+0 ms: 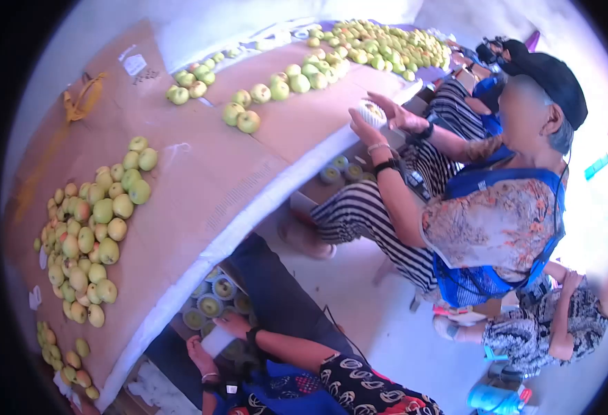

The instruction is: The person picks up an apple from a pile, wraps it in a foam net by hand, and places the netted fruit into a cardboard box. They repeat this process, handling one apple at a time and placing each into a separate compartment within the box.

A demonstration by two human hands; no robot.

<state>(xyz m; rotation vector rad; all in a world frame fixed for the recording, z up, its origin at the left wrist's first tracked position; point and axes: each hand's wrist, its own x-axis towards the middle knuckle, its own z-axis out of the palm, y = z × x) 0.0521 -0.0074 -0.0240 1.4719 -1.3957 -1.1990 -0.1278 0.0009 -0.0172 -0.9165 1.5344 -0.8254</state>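
At the bottom of the head view, my left hand (202, 357) and my right hand (234, 324) grip a white foam sleeve (217, 341) from its two sides. The sleeve looks collapsed, and no apple shows in it. Right beneath my hands is a box of apples, each in its own foam cup; one wrapped apple (210, 305) sits near my right fingers. My forearms hide part of the box. A dark band circles my right wrist, and a bracelet is on my left.
Loose apples (86, 238) lie heaped on the cardboard-covered table (200, 166), its front edge padded white. A bigger apple pile (380, 45) is at the far end. To my right a seated person (497, 207) holds a foam-wrapped apple (371, 113); another person (560, 332) sits behind.
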